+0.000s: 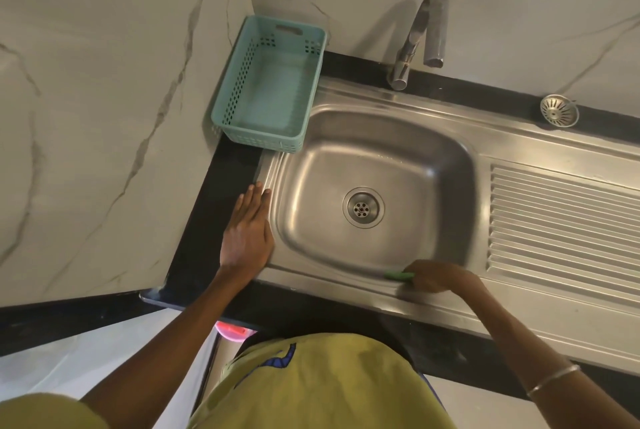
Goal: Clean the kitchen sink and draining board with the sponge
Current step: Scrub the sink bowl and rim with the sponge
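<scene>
Our right hand (437, 278) grips sponge (400, 276) on sink (377, 138) front rim, scrubbing; left hand (247, 231) flat, fingers straight, bracing us.

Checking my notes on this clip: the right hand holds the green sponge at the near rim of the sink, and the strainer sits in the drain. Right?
Not quite. The head view shows the strainer lying loose on the counter behind the sink, not in the drain. The right hand does hold the sponge there.

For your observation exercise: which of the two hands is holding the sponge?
The right hand, at the sink's near rim, grips the green sponge; the left hand lies flat and empty.
</scene>
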